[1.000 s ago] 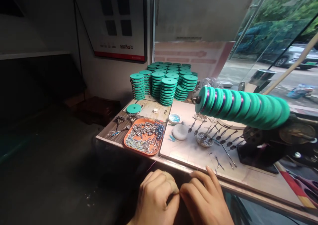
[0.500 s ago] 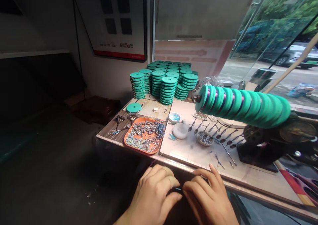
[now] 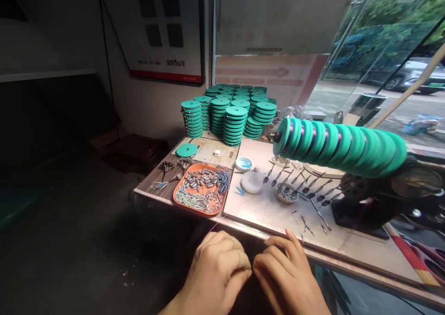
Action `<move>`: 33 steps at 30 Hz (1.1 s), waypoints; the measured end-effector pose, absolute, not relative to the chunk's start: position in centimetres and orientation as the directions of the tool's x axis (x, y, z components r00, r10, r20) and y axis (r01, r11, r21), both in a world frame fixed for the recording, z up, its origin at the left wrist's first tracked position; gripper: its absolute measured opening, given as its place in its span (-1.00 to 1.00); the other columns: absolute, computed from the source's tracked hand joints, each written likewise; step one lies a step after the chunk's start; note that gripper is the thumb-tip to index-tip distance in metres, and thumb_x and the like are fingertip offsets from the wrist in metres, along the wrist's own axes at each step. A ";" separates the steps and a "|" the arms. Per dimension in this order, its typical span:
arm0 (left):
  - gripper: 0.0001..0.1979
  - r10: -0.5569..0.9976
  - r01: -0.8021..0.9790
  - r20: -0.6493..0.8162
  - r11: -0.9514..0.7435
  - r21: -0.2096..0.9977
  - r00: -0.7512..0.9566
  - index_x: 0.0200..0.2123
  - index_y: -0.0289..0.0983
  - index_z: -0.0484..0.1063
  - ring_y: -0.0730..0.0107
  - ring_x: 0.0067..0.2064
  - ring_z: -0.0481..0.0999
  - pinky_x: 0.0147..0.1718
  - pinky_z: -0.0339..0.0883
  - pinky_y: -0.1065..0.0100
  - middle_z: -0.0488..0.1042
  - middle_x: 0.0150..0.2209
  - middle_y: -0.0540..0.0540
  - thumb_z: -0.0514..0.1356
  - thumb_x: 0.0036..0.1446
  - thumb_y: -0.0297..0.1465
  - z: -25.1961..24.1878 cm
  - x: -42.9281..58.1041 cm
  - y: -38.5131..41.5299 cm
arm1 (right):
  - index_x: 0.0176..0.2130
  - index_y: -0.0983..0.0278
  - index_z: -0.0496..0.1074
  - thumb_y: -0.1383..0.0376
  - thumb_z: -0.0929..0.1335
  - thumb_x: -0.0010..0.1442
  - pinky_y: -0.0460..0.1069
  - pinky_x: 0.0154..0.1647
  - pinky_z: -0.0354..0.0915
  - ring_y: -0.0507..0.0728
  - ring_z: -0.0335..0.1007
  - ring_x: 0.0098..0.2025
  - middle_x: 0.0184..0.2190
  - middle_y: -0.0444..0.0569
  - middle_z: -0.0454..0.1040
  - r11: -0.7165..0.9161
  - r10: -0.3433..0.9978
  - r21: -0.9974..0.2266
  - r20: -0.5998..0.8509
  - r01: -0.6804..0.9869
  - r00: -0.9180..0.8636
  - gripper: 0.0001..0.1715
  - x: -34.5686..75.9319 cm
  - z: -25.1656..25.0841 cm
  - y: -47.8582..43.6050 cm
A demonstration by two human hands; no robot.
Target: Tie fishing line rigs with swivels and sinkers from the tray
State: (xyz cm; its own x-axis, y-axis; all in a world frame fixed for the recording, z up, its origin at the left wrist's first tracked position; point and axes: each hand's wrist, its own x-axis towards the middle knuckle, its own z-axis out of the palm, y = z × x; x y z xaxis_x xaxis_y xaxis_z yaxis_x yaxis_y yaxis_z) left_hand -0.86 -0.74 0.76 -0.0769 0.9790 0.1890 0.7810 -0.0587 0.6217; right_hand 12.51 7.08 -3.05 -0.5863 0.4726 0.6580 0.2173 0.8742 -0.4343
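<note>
My left hand [image 3: 220,268] is closed in a pinch just off the table's front edge. A thin line runs up from its fingers toward the table; anything else between the fingertips is hidden. Close beside it on the right, my right hand [image 3: 287,271] has its thumb and index finger drawn together, with the other fingers bent above. What it pinches is too small to tell. The fingertips of both hands nearly meet. Beyond them lie an orange tray [image 3: 176,195] of small metal and tube parts, a bowl of metal beads [image 3: 287,193] and a round white disc [image 3: 251,182].
Stacks of green foam spools [image 3: 236,125] stand at the back. A row of green spools on a spindle [image 3: 340,143] juts in from the right above the table. Dark swivel-like pieces [image 3: 306,185] and a thin metal tool [image 3: 319,213] lie beneath it.
The fingertips have come closer together, and my left thumb has closed against its fingers. My right hand has shifted slightly left. The small teal piece between the hands is no longer visible.
</note>
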 end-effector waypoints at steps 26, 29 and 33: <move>-0.89 0.939 0.605 0.261 -0.075 0.793 -0.225 -0.53 -0.33 0.40 0.39 -0.42 0.38 -0.40 0.19 0.38 0.42 -0.53 -0.05 0.18 0.03 -0.51 0.5 -2.0 -1.9 | -0.31 0.22 0.36 0.27 0.36 0.06 0.20 0.05 0.05 0.17 0.37 -0.32 -0.56 -0.18 0.40 0.991 0.131 -0.054 0.616 0.124 -0.777 -0.87 13.6 -2.9 9.3; -0.88 0.936 0.623 0.269 -0.071 0.779 -0.229 -0.54 -0.32 0.39 0.38 -0.42 0.38 -0.42 0.19 0.38 0.41 -0.54 -0.05 0.18 0.03 -0.50 0.7 -2.2 -2.2 | -0.35 0.21 0.35 0.31 0.37 0.04 0.15 0.19 -0.20 0.12 0.37 -0.33 -0.57 -0.23 0.40 0.996 0.080 -0.029 0.610 0.078 -0.788 -0.90 13.1 -2.9 9.4; -0.97 0.933 0.598 0.232 -0.023 0.801 -0.275 -0.40 -0.28 0.42 0.38 -0.32 0.41 -0.34 0.24 0.40 0.43 -0.40 -0.04 0.17 0.05 -0.48 1.8 -3.4 -2.4 | -0.35 0.22 0.32 0.33 0.33 0.08 0.08 0.20 -0.23 0.10 0.37 -0.30 -0.52 -0.21 0.42 0.991 0.133 -0.094 0.611 0.094 -0.780 -0.94 13.1 -3.1 9.4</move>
